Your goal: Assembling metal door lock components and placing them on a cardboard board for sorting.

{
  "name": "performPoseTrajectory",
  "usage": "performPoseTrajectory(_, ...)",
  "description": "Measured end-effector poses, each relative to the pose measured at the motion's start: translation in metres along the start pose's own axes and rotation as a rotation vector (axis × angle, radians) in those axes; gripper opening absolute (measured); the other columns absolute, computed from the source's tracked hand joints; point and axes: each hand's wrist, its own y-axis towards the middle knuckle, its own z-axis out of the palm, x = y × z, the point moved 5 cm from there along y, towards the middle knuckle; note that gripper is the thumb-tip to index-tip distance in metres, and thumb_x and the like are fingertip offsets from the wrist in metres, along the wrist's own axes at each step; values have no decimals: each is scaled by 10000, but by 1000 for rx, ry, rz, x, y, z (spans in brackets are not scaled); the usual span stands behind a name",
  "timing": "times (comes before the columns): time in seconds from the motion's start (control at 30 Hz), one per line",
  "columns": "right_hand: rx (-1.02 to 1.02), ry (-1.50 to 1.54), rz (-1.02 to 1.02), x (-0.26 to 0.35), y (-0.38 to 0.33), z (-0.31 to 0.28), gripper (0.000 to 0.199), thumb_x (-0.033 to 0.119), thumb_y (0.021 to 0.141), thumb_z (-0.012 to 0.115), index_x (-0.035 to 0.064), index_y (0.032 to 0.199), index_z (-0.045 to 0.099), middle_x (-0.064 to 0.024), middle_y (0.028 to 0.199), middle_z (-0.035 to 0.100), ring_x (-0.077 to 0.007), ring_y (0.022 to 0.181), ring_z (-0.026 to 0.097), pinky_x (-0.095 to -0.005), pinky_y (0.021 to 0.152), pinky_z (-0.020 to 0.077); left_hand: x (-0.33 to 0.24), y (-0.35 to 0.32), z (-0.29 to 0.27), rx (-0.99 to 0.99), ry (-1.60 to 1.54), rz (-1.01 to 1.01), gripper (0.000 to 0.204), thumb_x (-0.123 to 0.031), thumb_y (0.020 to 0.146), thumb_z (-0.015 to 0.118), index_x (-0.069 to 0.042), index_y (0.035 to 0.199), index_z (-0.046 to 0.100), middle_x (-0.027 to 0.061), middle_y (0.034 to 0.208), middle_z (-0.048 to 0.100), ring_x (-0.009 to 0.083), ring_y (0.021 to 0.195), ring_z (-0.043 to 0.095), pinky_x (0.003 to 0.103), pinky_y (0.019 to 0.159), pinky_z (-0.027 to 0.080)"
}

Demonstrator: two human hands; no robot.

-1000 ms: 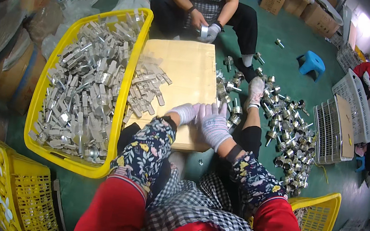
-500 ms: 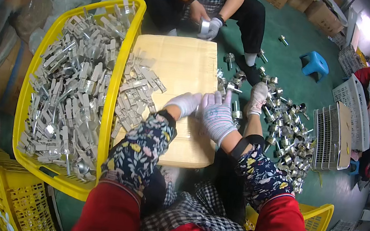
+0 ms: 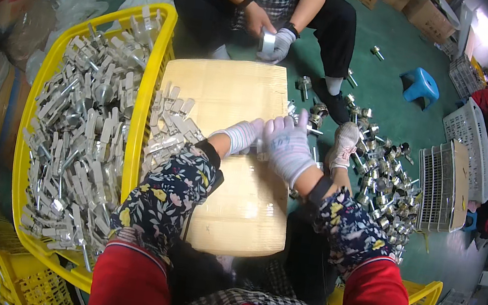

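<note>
My left hand (image 3: 240, 137), in a striped pale glove, is closed above the middle of a cardboard-coloured board (image 3: 242, 208). Beside it my right hand (image 3: 288, 149), gloved alike, curls its fingers down, with one finger sticking up. A small greyish piece shows in the gap between the hands; its kind is hidden by the gloves. On the board's left side lies a pile of flat grey lever-like pieces (image 3: 169, 126). Left of the board, a yellow basket (image 3: 142, 101) holds many metal parts with flat grey levers and thin rods.
Metal fittings with round heads and stems (image 3: 381, 178) lie heaped on the green floor at right. A co-worker sits opposite, a gloved hand on a silvery ring-like piece (image 3: 267, 42). Beyond are a blue stool (image 3: 420, 87) and white crates (image 3: 432, 191). A yellow basket stands lower right.
The view has shifted, so the board appears lower. My hands stay close together over it; the left is now more curled and a greyish piece shows between them.
</note>
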Motion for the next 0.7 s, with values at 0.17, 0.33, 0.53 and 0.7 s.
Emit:
performPoseTrajectory(0.17,604,278,-114,-50,38,0,469,359,658,661,58,1015,614,-120,952,633,-270,920,597,-469,874,386,-60,-26,8,-368,824,568,527,-389,920,169,-33,981,553,209,903,618,353,869,591,432,788,439)
performPoseTrajectory(0.33,110,120,-50,-34,47,-24,574,385,572,728,24,987,565,-124,931,595,-276,928,557,-382,870,378,-62,4,-27,-260,736,434,493,-356,915,159,-43,1026,523,230,926,609,381,882,577,439,804,431)
performPoseTrajectory(0.53,262,175,-116,-57,76,-9,382,309,674,645,38,940,610,-139,914,630,-280,882,606,-362,773,462,-86,17,-30,-303,738,573,606,-420,906,117,-25,1040,556,242,1030,578,379,961,548,436,891,378)
performPoseTrajectory(0.7,260,255,-122,-54,95,-15,427,284,629,681,29,966,619,-163,942,636,-286,893,620,-350,792,478,-81,36,-47,-415,596,411,612,-423,904,128,-16,1029,567,233,1015,585,380,988,535,432,899,374)
